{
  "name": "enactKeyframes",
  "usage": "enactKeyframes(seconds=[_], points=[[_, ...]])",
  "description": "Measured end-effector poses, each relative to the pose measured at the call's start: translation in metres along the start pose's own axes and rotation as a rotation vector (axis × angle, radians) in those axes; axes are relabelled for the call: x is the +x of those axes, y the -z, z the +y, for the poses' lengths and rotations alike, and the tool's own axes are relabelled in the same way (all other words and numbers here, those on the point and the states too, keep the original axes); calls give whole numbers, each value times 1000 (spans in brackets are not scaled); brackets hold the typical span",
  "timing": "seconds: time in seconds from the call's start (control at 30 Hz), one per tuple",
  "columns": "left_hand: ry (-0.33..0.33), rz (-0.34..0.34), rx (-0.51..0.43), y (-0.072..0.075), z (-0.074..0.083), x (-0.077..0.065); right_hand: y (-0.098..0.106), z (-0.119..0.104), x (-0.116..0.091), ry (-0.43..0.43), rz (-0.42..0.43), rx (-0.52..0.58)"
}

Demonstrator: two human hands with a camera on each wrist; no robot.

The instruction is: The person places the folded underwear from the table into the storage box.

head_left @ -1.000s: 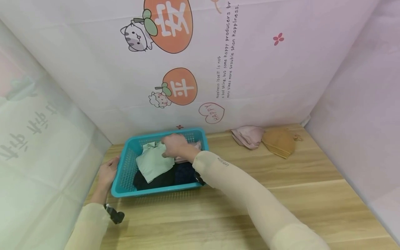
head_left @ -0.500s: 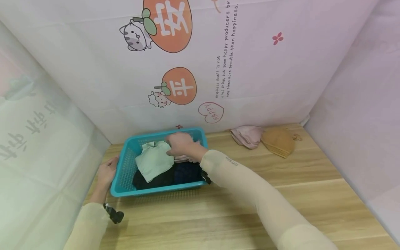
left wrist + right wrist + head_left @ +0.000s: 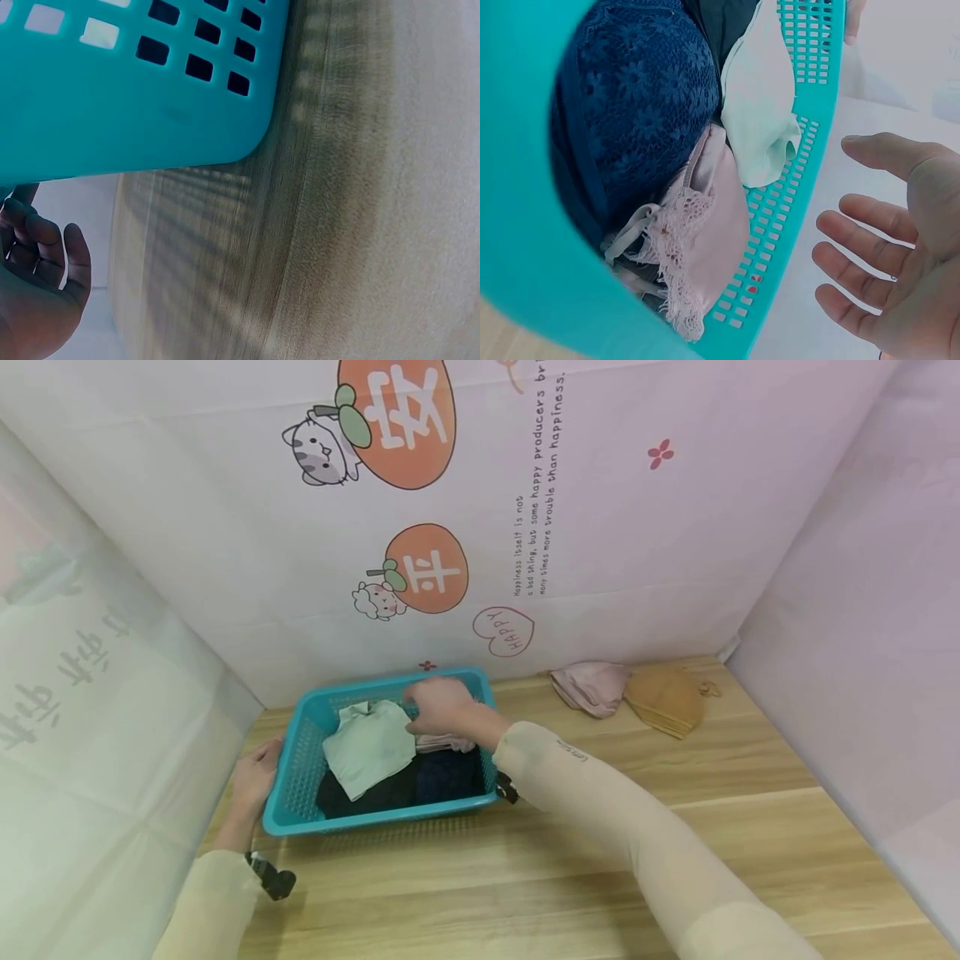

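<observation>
A teal plastic basket [image 3: 378, 815] stands at the back left of the table. My left hand [image 3: 255, 772] is at its left side; in the left wrist view the little finger stays free while other fingers curl up at the rim. Above the basket hovers my right hand [image 3: 444, 706], its fingers spread and holding nothing in the right wrist view. Inside lie a mint-green folded garment [image 3: 367, 745], a pink lace-trimmed bra [image 3: 716, 217], a navy lace bra [image 3: 641, 105] and a black garment [image 3: 375, 794]. The right hand partly hides the pink bra in the head view.
To the right of the basket, a pale pink folded bra [image 3: 591, 687] and a mustard bra [image 3: 666, 700] lie against the back of the wooden table [image 3: 600, 860]. Printed cloth walls [image 3: 600, 527] enclose the table at the back and both sides.
My right hand has drawn back a little to the right from the mint-green garment, uncovering more of it. My left hand keeps its place at the basket's left side.
</observation>
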State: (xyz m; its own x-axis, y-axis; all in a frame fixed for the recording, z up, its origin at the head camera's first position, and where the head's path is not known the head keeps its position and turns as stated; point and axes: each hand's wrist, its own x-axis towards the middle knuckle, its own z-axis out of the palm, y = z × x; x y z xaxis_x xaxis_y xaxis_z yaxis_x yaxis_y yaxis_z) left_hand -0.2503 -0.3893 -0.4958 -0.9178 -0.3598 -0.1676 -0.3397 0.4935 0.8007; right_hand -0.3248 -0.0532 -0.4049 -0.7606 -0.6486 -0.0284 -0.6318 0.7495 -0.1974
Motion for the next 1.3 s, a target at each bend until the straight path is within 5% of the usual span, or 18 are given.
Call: enactKeyframes(seconds=[0.93,1.3], points=[[-15,18,4,-1,-1,-1,-5,20,-15,0,120,64],[0,9,13,-1,1,-3,-1,31,-21,-18,61,46]])
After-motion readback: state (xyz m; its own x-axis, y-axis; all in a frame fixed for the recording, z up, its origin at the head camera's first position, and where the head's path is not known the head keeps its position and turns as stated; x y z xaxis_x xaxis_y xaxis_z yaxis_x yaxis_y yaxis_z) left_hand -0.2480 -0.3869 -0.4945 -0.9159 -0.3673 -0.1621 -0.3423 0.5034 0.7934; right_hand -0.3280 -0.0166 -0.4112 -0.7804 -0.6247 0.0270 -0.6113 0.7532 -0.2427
